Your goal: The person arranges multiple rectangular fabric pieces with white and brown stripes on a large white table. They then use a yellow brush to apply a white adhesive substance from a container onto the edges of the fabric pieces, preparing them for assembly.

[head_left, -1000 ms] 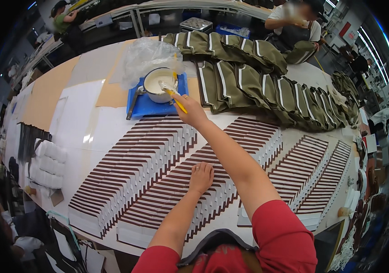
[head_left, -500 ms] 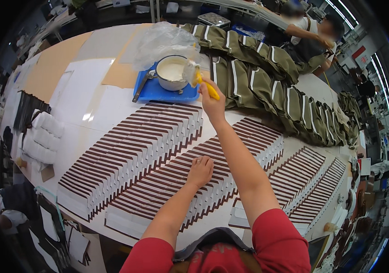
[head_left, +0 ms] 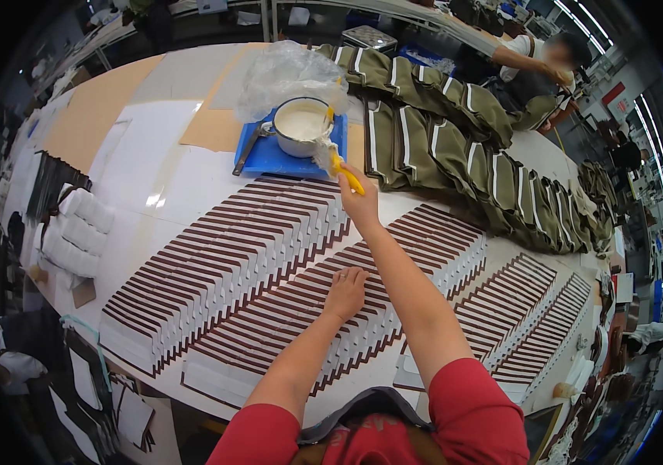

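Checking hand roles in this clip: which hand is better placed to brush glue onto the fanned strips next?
Right, most likely. The right hand holds the yellow-handled brush just beside the white pot, above the strips. The left hand lies flat on them, holding nothing.

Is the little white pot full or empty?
Fairly full. The white pot on the blue tray shows creamy white paste nearly up to its rim.

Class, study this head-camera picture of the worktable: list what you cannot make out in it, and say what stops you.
- Brush bristles: head view, blurred white; whether loaded cannot be told.
- Right hand: its grip on the yellow brush handle is seen from behind, fingers hidden.
- White pot: its depth is hidden by the white paste.
- Striped strips under the left hand: covered.
- Co-worker: face blurred, body cut off by the olive pieces.
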Demonstrator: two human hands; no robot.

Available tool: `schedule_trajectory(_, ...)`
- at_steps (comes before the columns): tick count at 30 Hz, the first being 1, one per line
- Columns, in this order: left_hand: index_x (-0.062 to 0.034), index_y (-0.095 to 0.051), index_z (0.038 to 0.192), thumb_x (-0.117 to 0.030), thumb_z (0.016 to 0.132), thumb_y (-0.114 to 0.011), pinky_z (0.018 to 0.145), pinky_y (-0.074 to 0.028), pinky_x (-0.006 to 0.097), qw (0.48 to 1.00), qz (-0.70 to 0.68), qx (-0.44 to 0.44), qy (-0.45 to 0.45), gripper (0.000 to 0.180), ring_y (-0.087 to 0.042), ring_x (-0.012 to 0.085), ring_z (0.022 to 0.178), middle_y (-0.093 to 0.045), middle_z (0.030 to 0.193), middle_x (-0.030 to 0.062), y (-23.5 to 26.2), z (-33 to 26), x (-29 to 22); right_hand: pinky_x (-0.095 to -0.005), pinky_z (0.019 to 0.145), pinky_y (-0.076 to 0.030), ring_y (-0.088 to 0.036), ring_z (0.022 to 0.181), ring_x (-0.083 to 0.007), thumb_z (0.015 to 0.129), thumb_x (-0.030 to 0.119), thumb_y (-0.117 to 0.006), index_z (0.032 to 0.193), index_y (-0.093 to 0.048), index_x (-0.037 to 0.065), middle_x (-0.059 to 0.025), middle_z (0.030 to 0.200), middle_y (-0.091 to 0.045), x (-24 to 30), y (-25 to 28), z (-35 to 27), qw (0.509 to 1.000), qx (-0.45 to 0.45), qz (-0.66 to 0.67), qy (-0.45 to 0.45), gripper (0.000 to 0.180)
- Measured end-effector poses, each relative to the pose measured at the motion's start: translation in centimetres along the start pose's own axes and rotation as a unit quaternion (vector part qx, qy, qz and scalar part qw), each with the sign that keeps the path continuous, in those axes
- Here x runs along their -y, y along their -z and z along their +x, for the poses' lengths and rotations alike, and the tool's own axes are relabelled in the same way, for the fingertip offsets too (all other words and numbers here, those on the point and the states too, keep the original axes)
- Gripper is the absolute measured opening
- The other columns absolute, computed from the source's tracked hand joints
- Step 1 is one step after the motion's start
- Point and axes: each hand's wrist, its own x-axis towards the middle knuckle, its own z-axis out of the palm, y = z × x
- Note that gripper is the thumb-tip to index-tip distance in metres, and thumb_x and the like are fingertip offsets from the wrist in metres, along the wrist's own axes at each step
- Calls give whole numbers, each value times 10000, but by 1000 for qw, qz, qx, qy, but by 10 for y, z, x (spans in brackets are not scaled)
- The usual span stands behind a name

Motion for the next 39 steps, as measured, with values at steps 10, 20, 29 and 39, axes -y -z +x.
schedule_trajectory(10, -86, -470, 885, -146, 776, -542, 812, -355, 384, 1000, -9, 20, -5, 144, -484, 256, 892, -474, 879, 78, 2, 3, -1, -298, 718, -459, -595, 826, -273, 815, 100, -567, 1034, -574, 27, -165, 934, -607, 12, -16, 31, 998, -42, 38, 29, 231)
schedule_trajectory(20, -59, -472, 896, -96, 779, -529, 818, -346, 396, 999, -35, -7, -3, 135, -458, 276, 901, -470, 924, 91, 0, 2, 1, -250, 704, -461, -597, 829, -200, 825, 102, -574, 1049, -571, 22, -144, 966, -613, 0, -2, -9, 1000, -9, 9, -6, 238)
schedule_trajectory(29, -59, -480, 914, -73, 770, -519, 823, -348, 402, 998, -61, -12, 4, 150, -460, 283, 913, -474, 951, 93, 6, 5, -3, -271, 750, -449, -586, 857, -212, 831, 103, -557, 1062, -559, 12, -148, 977, -605, 18, -11, 30, 999, -29, 25, 22, 249)
schedule_trajectory(39, -46, -488, 905, -98, 775, -521, 793, -366, 414, 993, -110, -31, 29, 144, -471, 305, 885, -495, 946, 117, 3, 3, 0, -292, 617, -475, -614, 714, -194, 828, 204, -566, 954, -584, 16, -126, 772, -627, -3, -6, -2, 965, -36, 138, -221, 228)
